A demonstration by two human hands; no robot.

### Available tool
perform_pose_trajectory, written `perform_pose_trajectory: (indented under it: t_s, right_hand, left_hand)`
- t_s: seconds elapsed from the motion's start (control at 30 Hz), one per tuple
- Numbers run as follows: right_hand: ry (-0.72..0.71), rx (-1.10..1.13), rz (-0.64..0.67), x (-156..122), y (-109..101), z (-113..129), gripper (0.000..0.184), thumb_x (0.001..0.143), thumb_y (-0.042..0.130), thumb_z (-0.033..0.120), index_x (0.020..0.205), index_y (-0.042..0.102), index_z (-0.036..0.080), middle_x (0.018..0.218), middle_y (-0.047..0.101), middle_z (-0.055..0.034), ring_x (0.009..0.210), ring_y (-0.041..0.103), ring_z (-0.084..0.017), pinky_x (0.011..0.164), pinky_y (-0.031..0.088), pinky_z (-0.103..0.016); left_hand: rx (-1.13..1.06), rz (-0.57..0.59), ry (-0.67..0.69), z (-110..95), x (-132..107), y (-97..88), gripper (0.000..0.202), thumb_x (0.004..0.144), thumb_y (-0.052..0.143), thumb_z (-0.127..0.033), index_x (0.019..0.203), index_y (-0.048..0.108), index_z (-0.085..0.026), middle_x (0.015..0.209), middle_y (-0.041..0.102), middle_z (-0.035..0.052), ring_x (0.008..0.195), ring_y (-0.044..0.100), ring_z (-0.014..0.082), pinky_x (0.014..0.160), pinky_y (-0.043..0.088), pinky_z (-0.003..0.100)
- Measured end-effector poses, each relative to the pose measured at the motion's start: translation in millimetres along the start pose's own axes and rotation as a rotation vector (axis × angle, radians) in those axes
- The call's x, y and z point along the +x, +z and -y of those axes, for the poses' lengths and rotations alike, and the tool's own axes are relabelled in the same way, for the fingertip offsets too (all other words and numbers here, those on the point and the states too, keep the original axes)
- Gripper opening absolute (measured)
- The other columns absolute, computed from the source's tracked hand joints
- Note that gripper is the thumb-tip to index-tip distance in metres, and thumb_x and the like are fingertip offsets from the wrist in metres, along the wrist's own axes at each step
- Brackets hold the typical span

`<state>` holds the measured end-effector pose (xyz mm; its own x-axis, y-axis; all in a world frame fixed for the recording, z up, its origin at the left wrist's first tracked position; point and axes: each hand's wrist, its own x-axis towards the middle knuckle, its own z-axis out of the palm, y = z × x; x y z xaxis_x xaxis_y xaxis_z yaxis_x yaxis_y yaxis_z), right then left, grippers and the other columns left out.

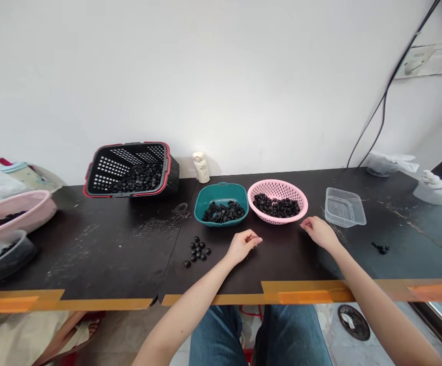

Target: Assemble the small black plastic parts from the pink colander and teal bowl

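Note:
My left hand (243, 246) hovers just over the black table, below the teal basin (221, 189), with thumb and fingertips pressed together. Whatever it may hold is too small to make out. My right hand (320, 233) is closed in a pinch beside the lower right rim of the pink sieve basket (302, 201); its fingertips hide anything between them. Small black ring-like parts (276, 206) fill the bottom of the pink basket. More small black parts (224, 212) lie in the teal basin. Left of my left hand sits a loose group of round black pieces (198, 250).
A dark basket (174, 175) with a red rim, tilted, holds many black pieces. Beside it stands a white bottle (201, 168). To the right are a clear plastic tub (345, 207) and a small black heap (381, 248). Pink and clear bowls (26, 208) stand far left, near another person's arm.

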<state>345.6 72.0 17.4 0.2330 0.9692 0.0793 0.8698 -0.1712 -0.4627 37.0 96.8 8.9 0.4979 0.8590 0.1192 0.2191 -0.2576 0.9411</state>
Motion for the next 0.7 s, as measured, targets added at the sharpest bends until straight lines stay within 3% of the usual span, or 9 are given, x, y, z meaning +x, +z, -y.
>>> perform_pose_trajectory:
  t_s: [0.17, 0.27, 0.37, 0.53, 0.7]
  right_hand:
    - [-0.256, 0.605, 0.342, -30.7, -1.2, 65.6, 0.023, 0.083, 0.054, 0.041, 0.086, 0.062, 0.019, 0.075, 0.065, -0.0032, 0.07, 0.061, -0.017, 0.067, 0.05, -0.031]
    - [-0.342, 0.763, 0.308, -33.2, 12.1, 110.5, 0.022, 0.08, 0.06, 0.039, 0.087, 0.063, 0.018, 0.084, 0.067, -0.0053, 0.077, 0.063, -0.018, 0.075, 0.052, -0.034]
    - [-0.392, 0.839, 0.219, -27.5, 28.8, 137.3, 0.021, 0.078, 0.063, 0.037, 0.088, 0.063, 0.019, 0.085, 0.067, -0.0056, 0.079, 0.064, -0.019, 0.076, 0.053, -0.035]
    - [-0.492, 0.738, -0.002, -25.7, 43.3, 139.5, 0.015, 0.083, 0.059, 0.034, 0.086, 0.062, 0.02, 0.082, 0.067, -0.0054, 0.077, 0.065, -0.02, 0.075, 0.054, -0.036]
    - [-0.583, 0.6, -0.06, -26.5, 41.2, 127.5, 0.008, 0.084, 0.058, 0.029, 0.085, 0.061, 0.021, 0.084, 0.069, -0.005, 0.079, 0.065, -0.021, 0.075, 0.052, -0.036]
  left_hand:
    - [0.044, -0.058, 0.077, -10.8, -4.0, -0.4, 0.047, 0.093, 0.029, -0.051, 0.069, 0.05, -0.018, 0.056, 0.048, -0.002, 0.055, 0.047, 0.0113, 0.062, 0.038, 0.024]
    - [-0.151, -0.056, 0.058, -11.9, -3.5, -1.9, 0.042, 0.093, 0.031, -0.053, 0.074, 0.046, -0.018, 0.058, 0.048, -0.0028, 0.055, 0.048, 0.0109, 0.063, 0.04, 0.025]
    - [-0.443, -0.02, -0.005, -9.6, -0.9, -4.4, 0.038, 0.086, 0.047, -0.055, 0.078, 0.045, -0.018, 0.073, 0.053, -0.0018, 0.059, 0.053, 0.0093, 0.064, 0.043, 0.025]
    - [-0.661, -0.058, -0.106, -2.5, 3.9, -5.2, 0.038, 0.072, 0.07, -0.045, 0.087, 0.05, -0.016, 0.081, 0.054, -0.0019, 0.063, 0.055, 0.007, 0.066, 0.048, 0.024]
    - [-0.717, -0.114, -0.138, 1.1, 7.9, -1.3, 0.041, 0.064, 0.079, -0.035, 0.09, 0.056, -0.015, 0.079, 0.055, -0.0023, 0.061, 0.053, 0.0059, 0.062, 0.051, 0.023]
